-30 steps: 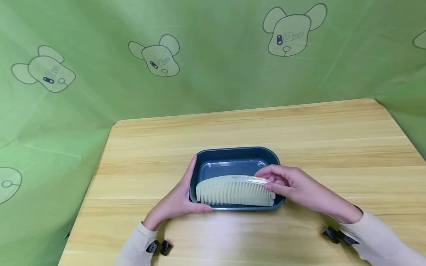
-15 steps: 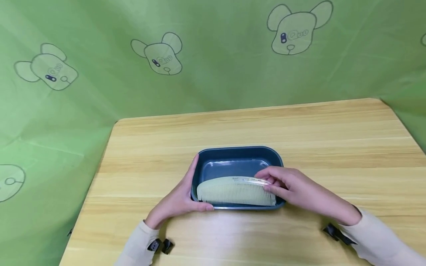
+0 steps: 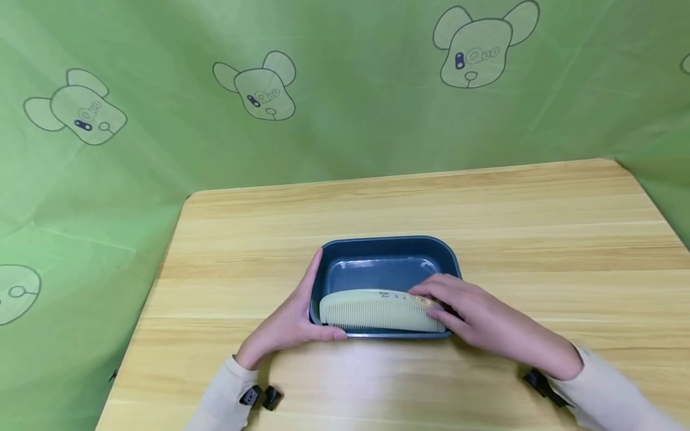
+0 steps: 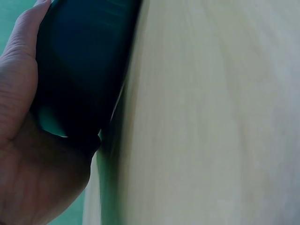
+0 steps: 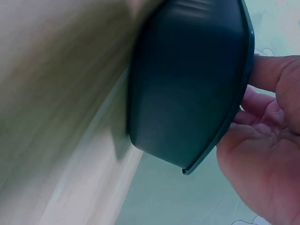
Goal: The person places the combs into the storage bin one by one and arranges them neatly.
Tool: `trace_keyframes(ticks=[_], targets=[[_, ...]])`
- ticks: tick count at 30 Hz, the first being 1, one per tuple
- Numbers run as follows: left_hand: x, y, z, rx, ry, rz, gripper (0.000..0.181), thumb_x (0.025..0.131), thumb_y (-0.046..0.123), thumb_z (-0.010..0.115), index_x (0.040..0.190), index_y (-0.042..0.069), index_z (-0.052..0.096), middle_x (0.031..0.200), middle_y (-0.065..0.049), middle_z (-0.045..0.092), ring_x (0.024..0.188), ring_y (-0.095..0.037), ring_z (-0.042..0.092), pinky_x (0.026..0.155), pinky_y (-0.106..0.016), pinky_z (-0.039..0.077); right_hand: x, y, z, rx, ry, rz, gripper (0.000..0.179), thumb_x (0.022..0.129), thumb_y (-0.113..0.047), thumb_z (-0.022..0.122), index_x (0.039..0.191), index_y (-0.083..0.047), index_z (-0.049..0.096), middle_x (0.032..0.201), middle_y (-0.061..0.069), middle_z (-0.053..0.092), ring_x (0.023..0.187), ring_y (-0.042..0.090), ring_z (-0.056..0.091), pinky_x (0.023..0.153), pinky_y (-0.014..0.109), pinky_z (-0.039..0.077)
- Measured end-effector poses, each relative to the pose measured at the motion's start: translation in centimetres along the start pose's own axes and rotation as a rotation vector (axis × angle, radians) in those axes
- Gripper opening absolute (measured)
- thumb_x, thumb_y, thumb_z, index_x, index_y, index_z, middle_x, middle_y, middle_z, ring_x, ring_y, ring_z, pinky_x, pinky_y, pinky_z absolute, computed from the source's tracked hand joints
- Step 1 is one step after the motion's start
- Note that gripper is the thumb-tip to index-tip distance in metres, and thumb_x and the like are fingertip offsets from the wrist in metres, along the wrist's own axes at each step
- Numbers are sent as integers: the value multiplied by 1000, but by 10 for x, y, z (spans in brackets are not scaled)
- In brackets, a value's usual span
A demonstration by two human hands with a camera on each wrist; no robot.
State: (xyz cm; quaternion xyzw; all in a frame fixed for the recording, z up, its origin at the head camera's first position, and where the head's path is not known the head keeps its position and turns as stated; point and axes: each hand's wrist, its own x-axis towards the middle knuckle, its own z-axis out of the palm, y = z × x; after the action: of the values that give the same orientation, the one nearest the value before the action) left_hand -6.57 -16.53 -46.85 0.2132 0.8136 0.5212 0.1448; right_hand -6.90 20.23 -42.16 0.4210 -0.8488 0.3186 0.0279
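Note:
A pale green comb (image 3: 377, 311) leans inside a dark blue plastic box (image 3: 377, 242), along its near wall with the teeth pointing down and toward me. My right hand (image 3: 480, 314) reaches over the box's right end and pinches the comb's right end, thumb on the toothed side and fingers at the curved back. Round the box's left near corner my left hand (image 3: 288, 317) grips, its thumb along the near rim and its fingers along the left side. In both wrist views the box's dark outer wall (image 4: 84, 61) hides the comb.
The box stands on a light wood-grain table (image 3: 259, 239) with rounded far corners. A green cloth (image 3: 350, 131) printed with mouse-like heads hangs behind and beside the table. Small black devices (image 3: 261, 397) sit at both sleeves.
The comb's back has tipped lower into the box, and printed marks on it now show. My right hand has moved down slightly with it. The left hand keeps its place on the box.

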Motion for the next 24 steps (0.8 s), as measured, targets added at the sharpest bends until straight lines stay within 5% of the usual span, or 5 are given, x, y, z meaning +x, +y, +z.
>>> trace_keyframes(ticks=[7, 13, 17, 20, 24], targets=[[0, 1, -1, 18, 5, -2, 146, 80, 41, 99, 175, 35, -11, 181, 5, -6, 166, -24, 3, 128, -63, 15, -1, -1, 3, -24, -13, 28, 39, 100, 2, 76, 136, -14, 72, 130, -9, 69, 127, 23, 65, 119, 28, 40], [-4, 4, -3, 162, 18, 6, 145, 81, 47, 98, 176, 25, -10, 183, -4, -7, 166, -24, -1, 127, -68, 14, -1, -1, 5, -55, -8, 18, 39, 97, 4, 78, 132, -10, 73, 129, -6, 69, 124, 23, 66, 107, 43, 54], [-8, 9, -3, 310, 52, 43, 140, 84, 62, 89, 177, 19, -6, 183, -9, -7, 167, -25, -3, 128, -70, 6, -1, 0, 7, -56, 52, -11, 40, 91, 8, 82, 127, -6, 74, 127, 0, 71, 118, 23, 68, 103, 31, 56], [-11, 13, -3, 418, 100, 91, 131, 87, 72, 79, 177, 14, 4, 183, -6, -4, 167, -28, 1, 129, -66, 3, -4, 2, 7, 40, 126, -3, 44, 85, 15, 83, 124, -4, 76, 125, 5, 72, 108, 21, 73, 97, 20, 56], [-16, 20, -7, 557, 174, 152, 115, 93, 76, 66, 176, 11, 18, 183, -4, 5, 166, -35, 8, 129, -66, 8, -16, 5, -3, 249, 193, 94, 51, 84, 22, 81, 125, -8, 77, 128, 11, 73, 104, 18, 76, 90, 20, 59]])
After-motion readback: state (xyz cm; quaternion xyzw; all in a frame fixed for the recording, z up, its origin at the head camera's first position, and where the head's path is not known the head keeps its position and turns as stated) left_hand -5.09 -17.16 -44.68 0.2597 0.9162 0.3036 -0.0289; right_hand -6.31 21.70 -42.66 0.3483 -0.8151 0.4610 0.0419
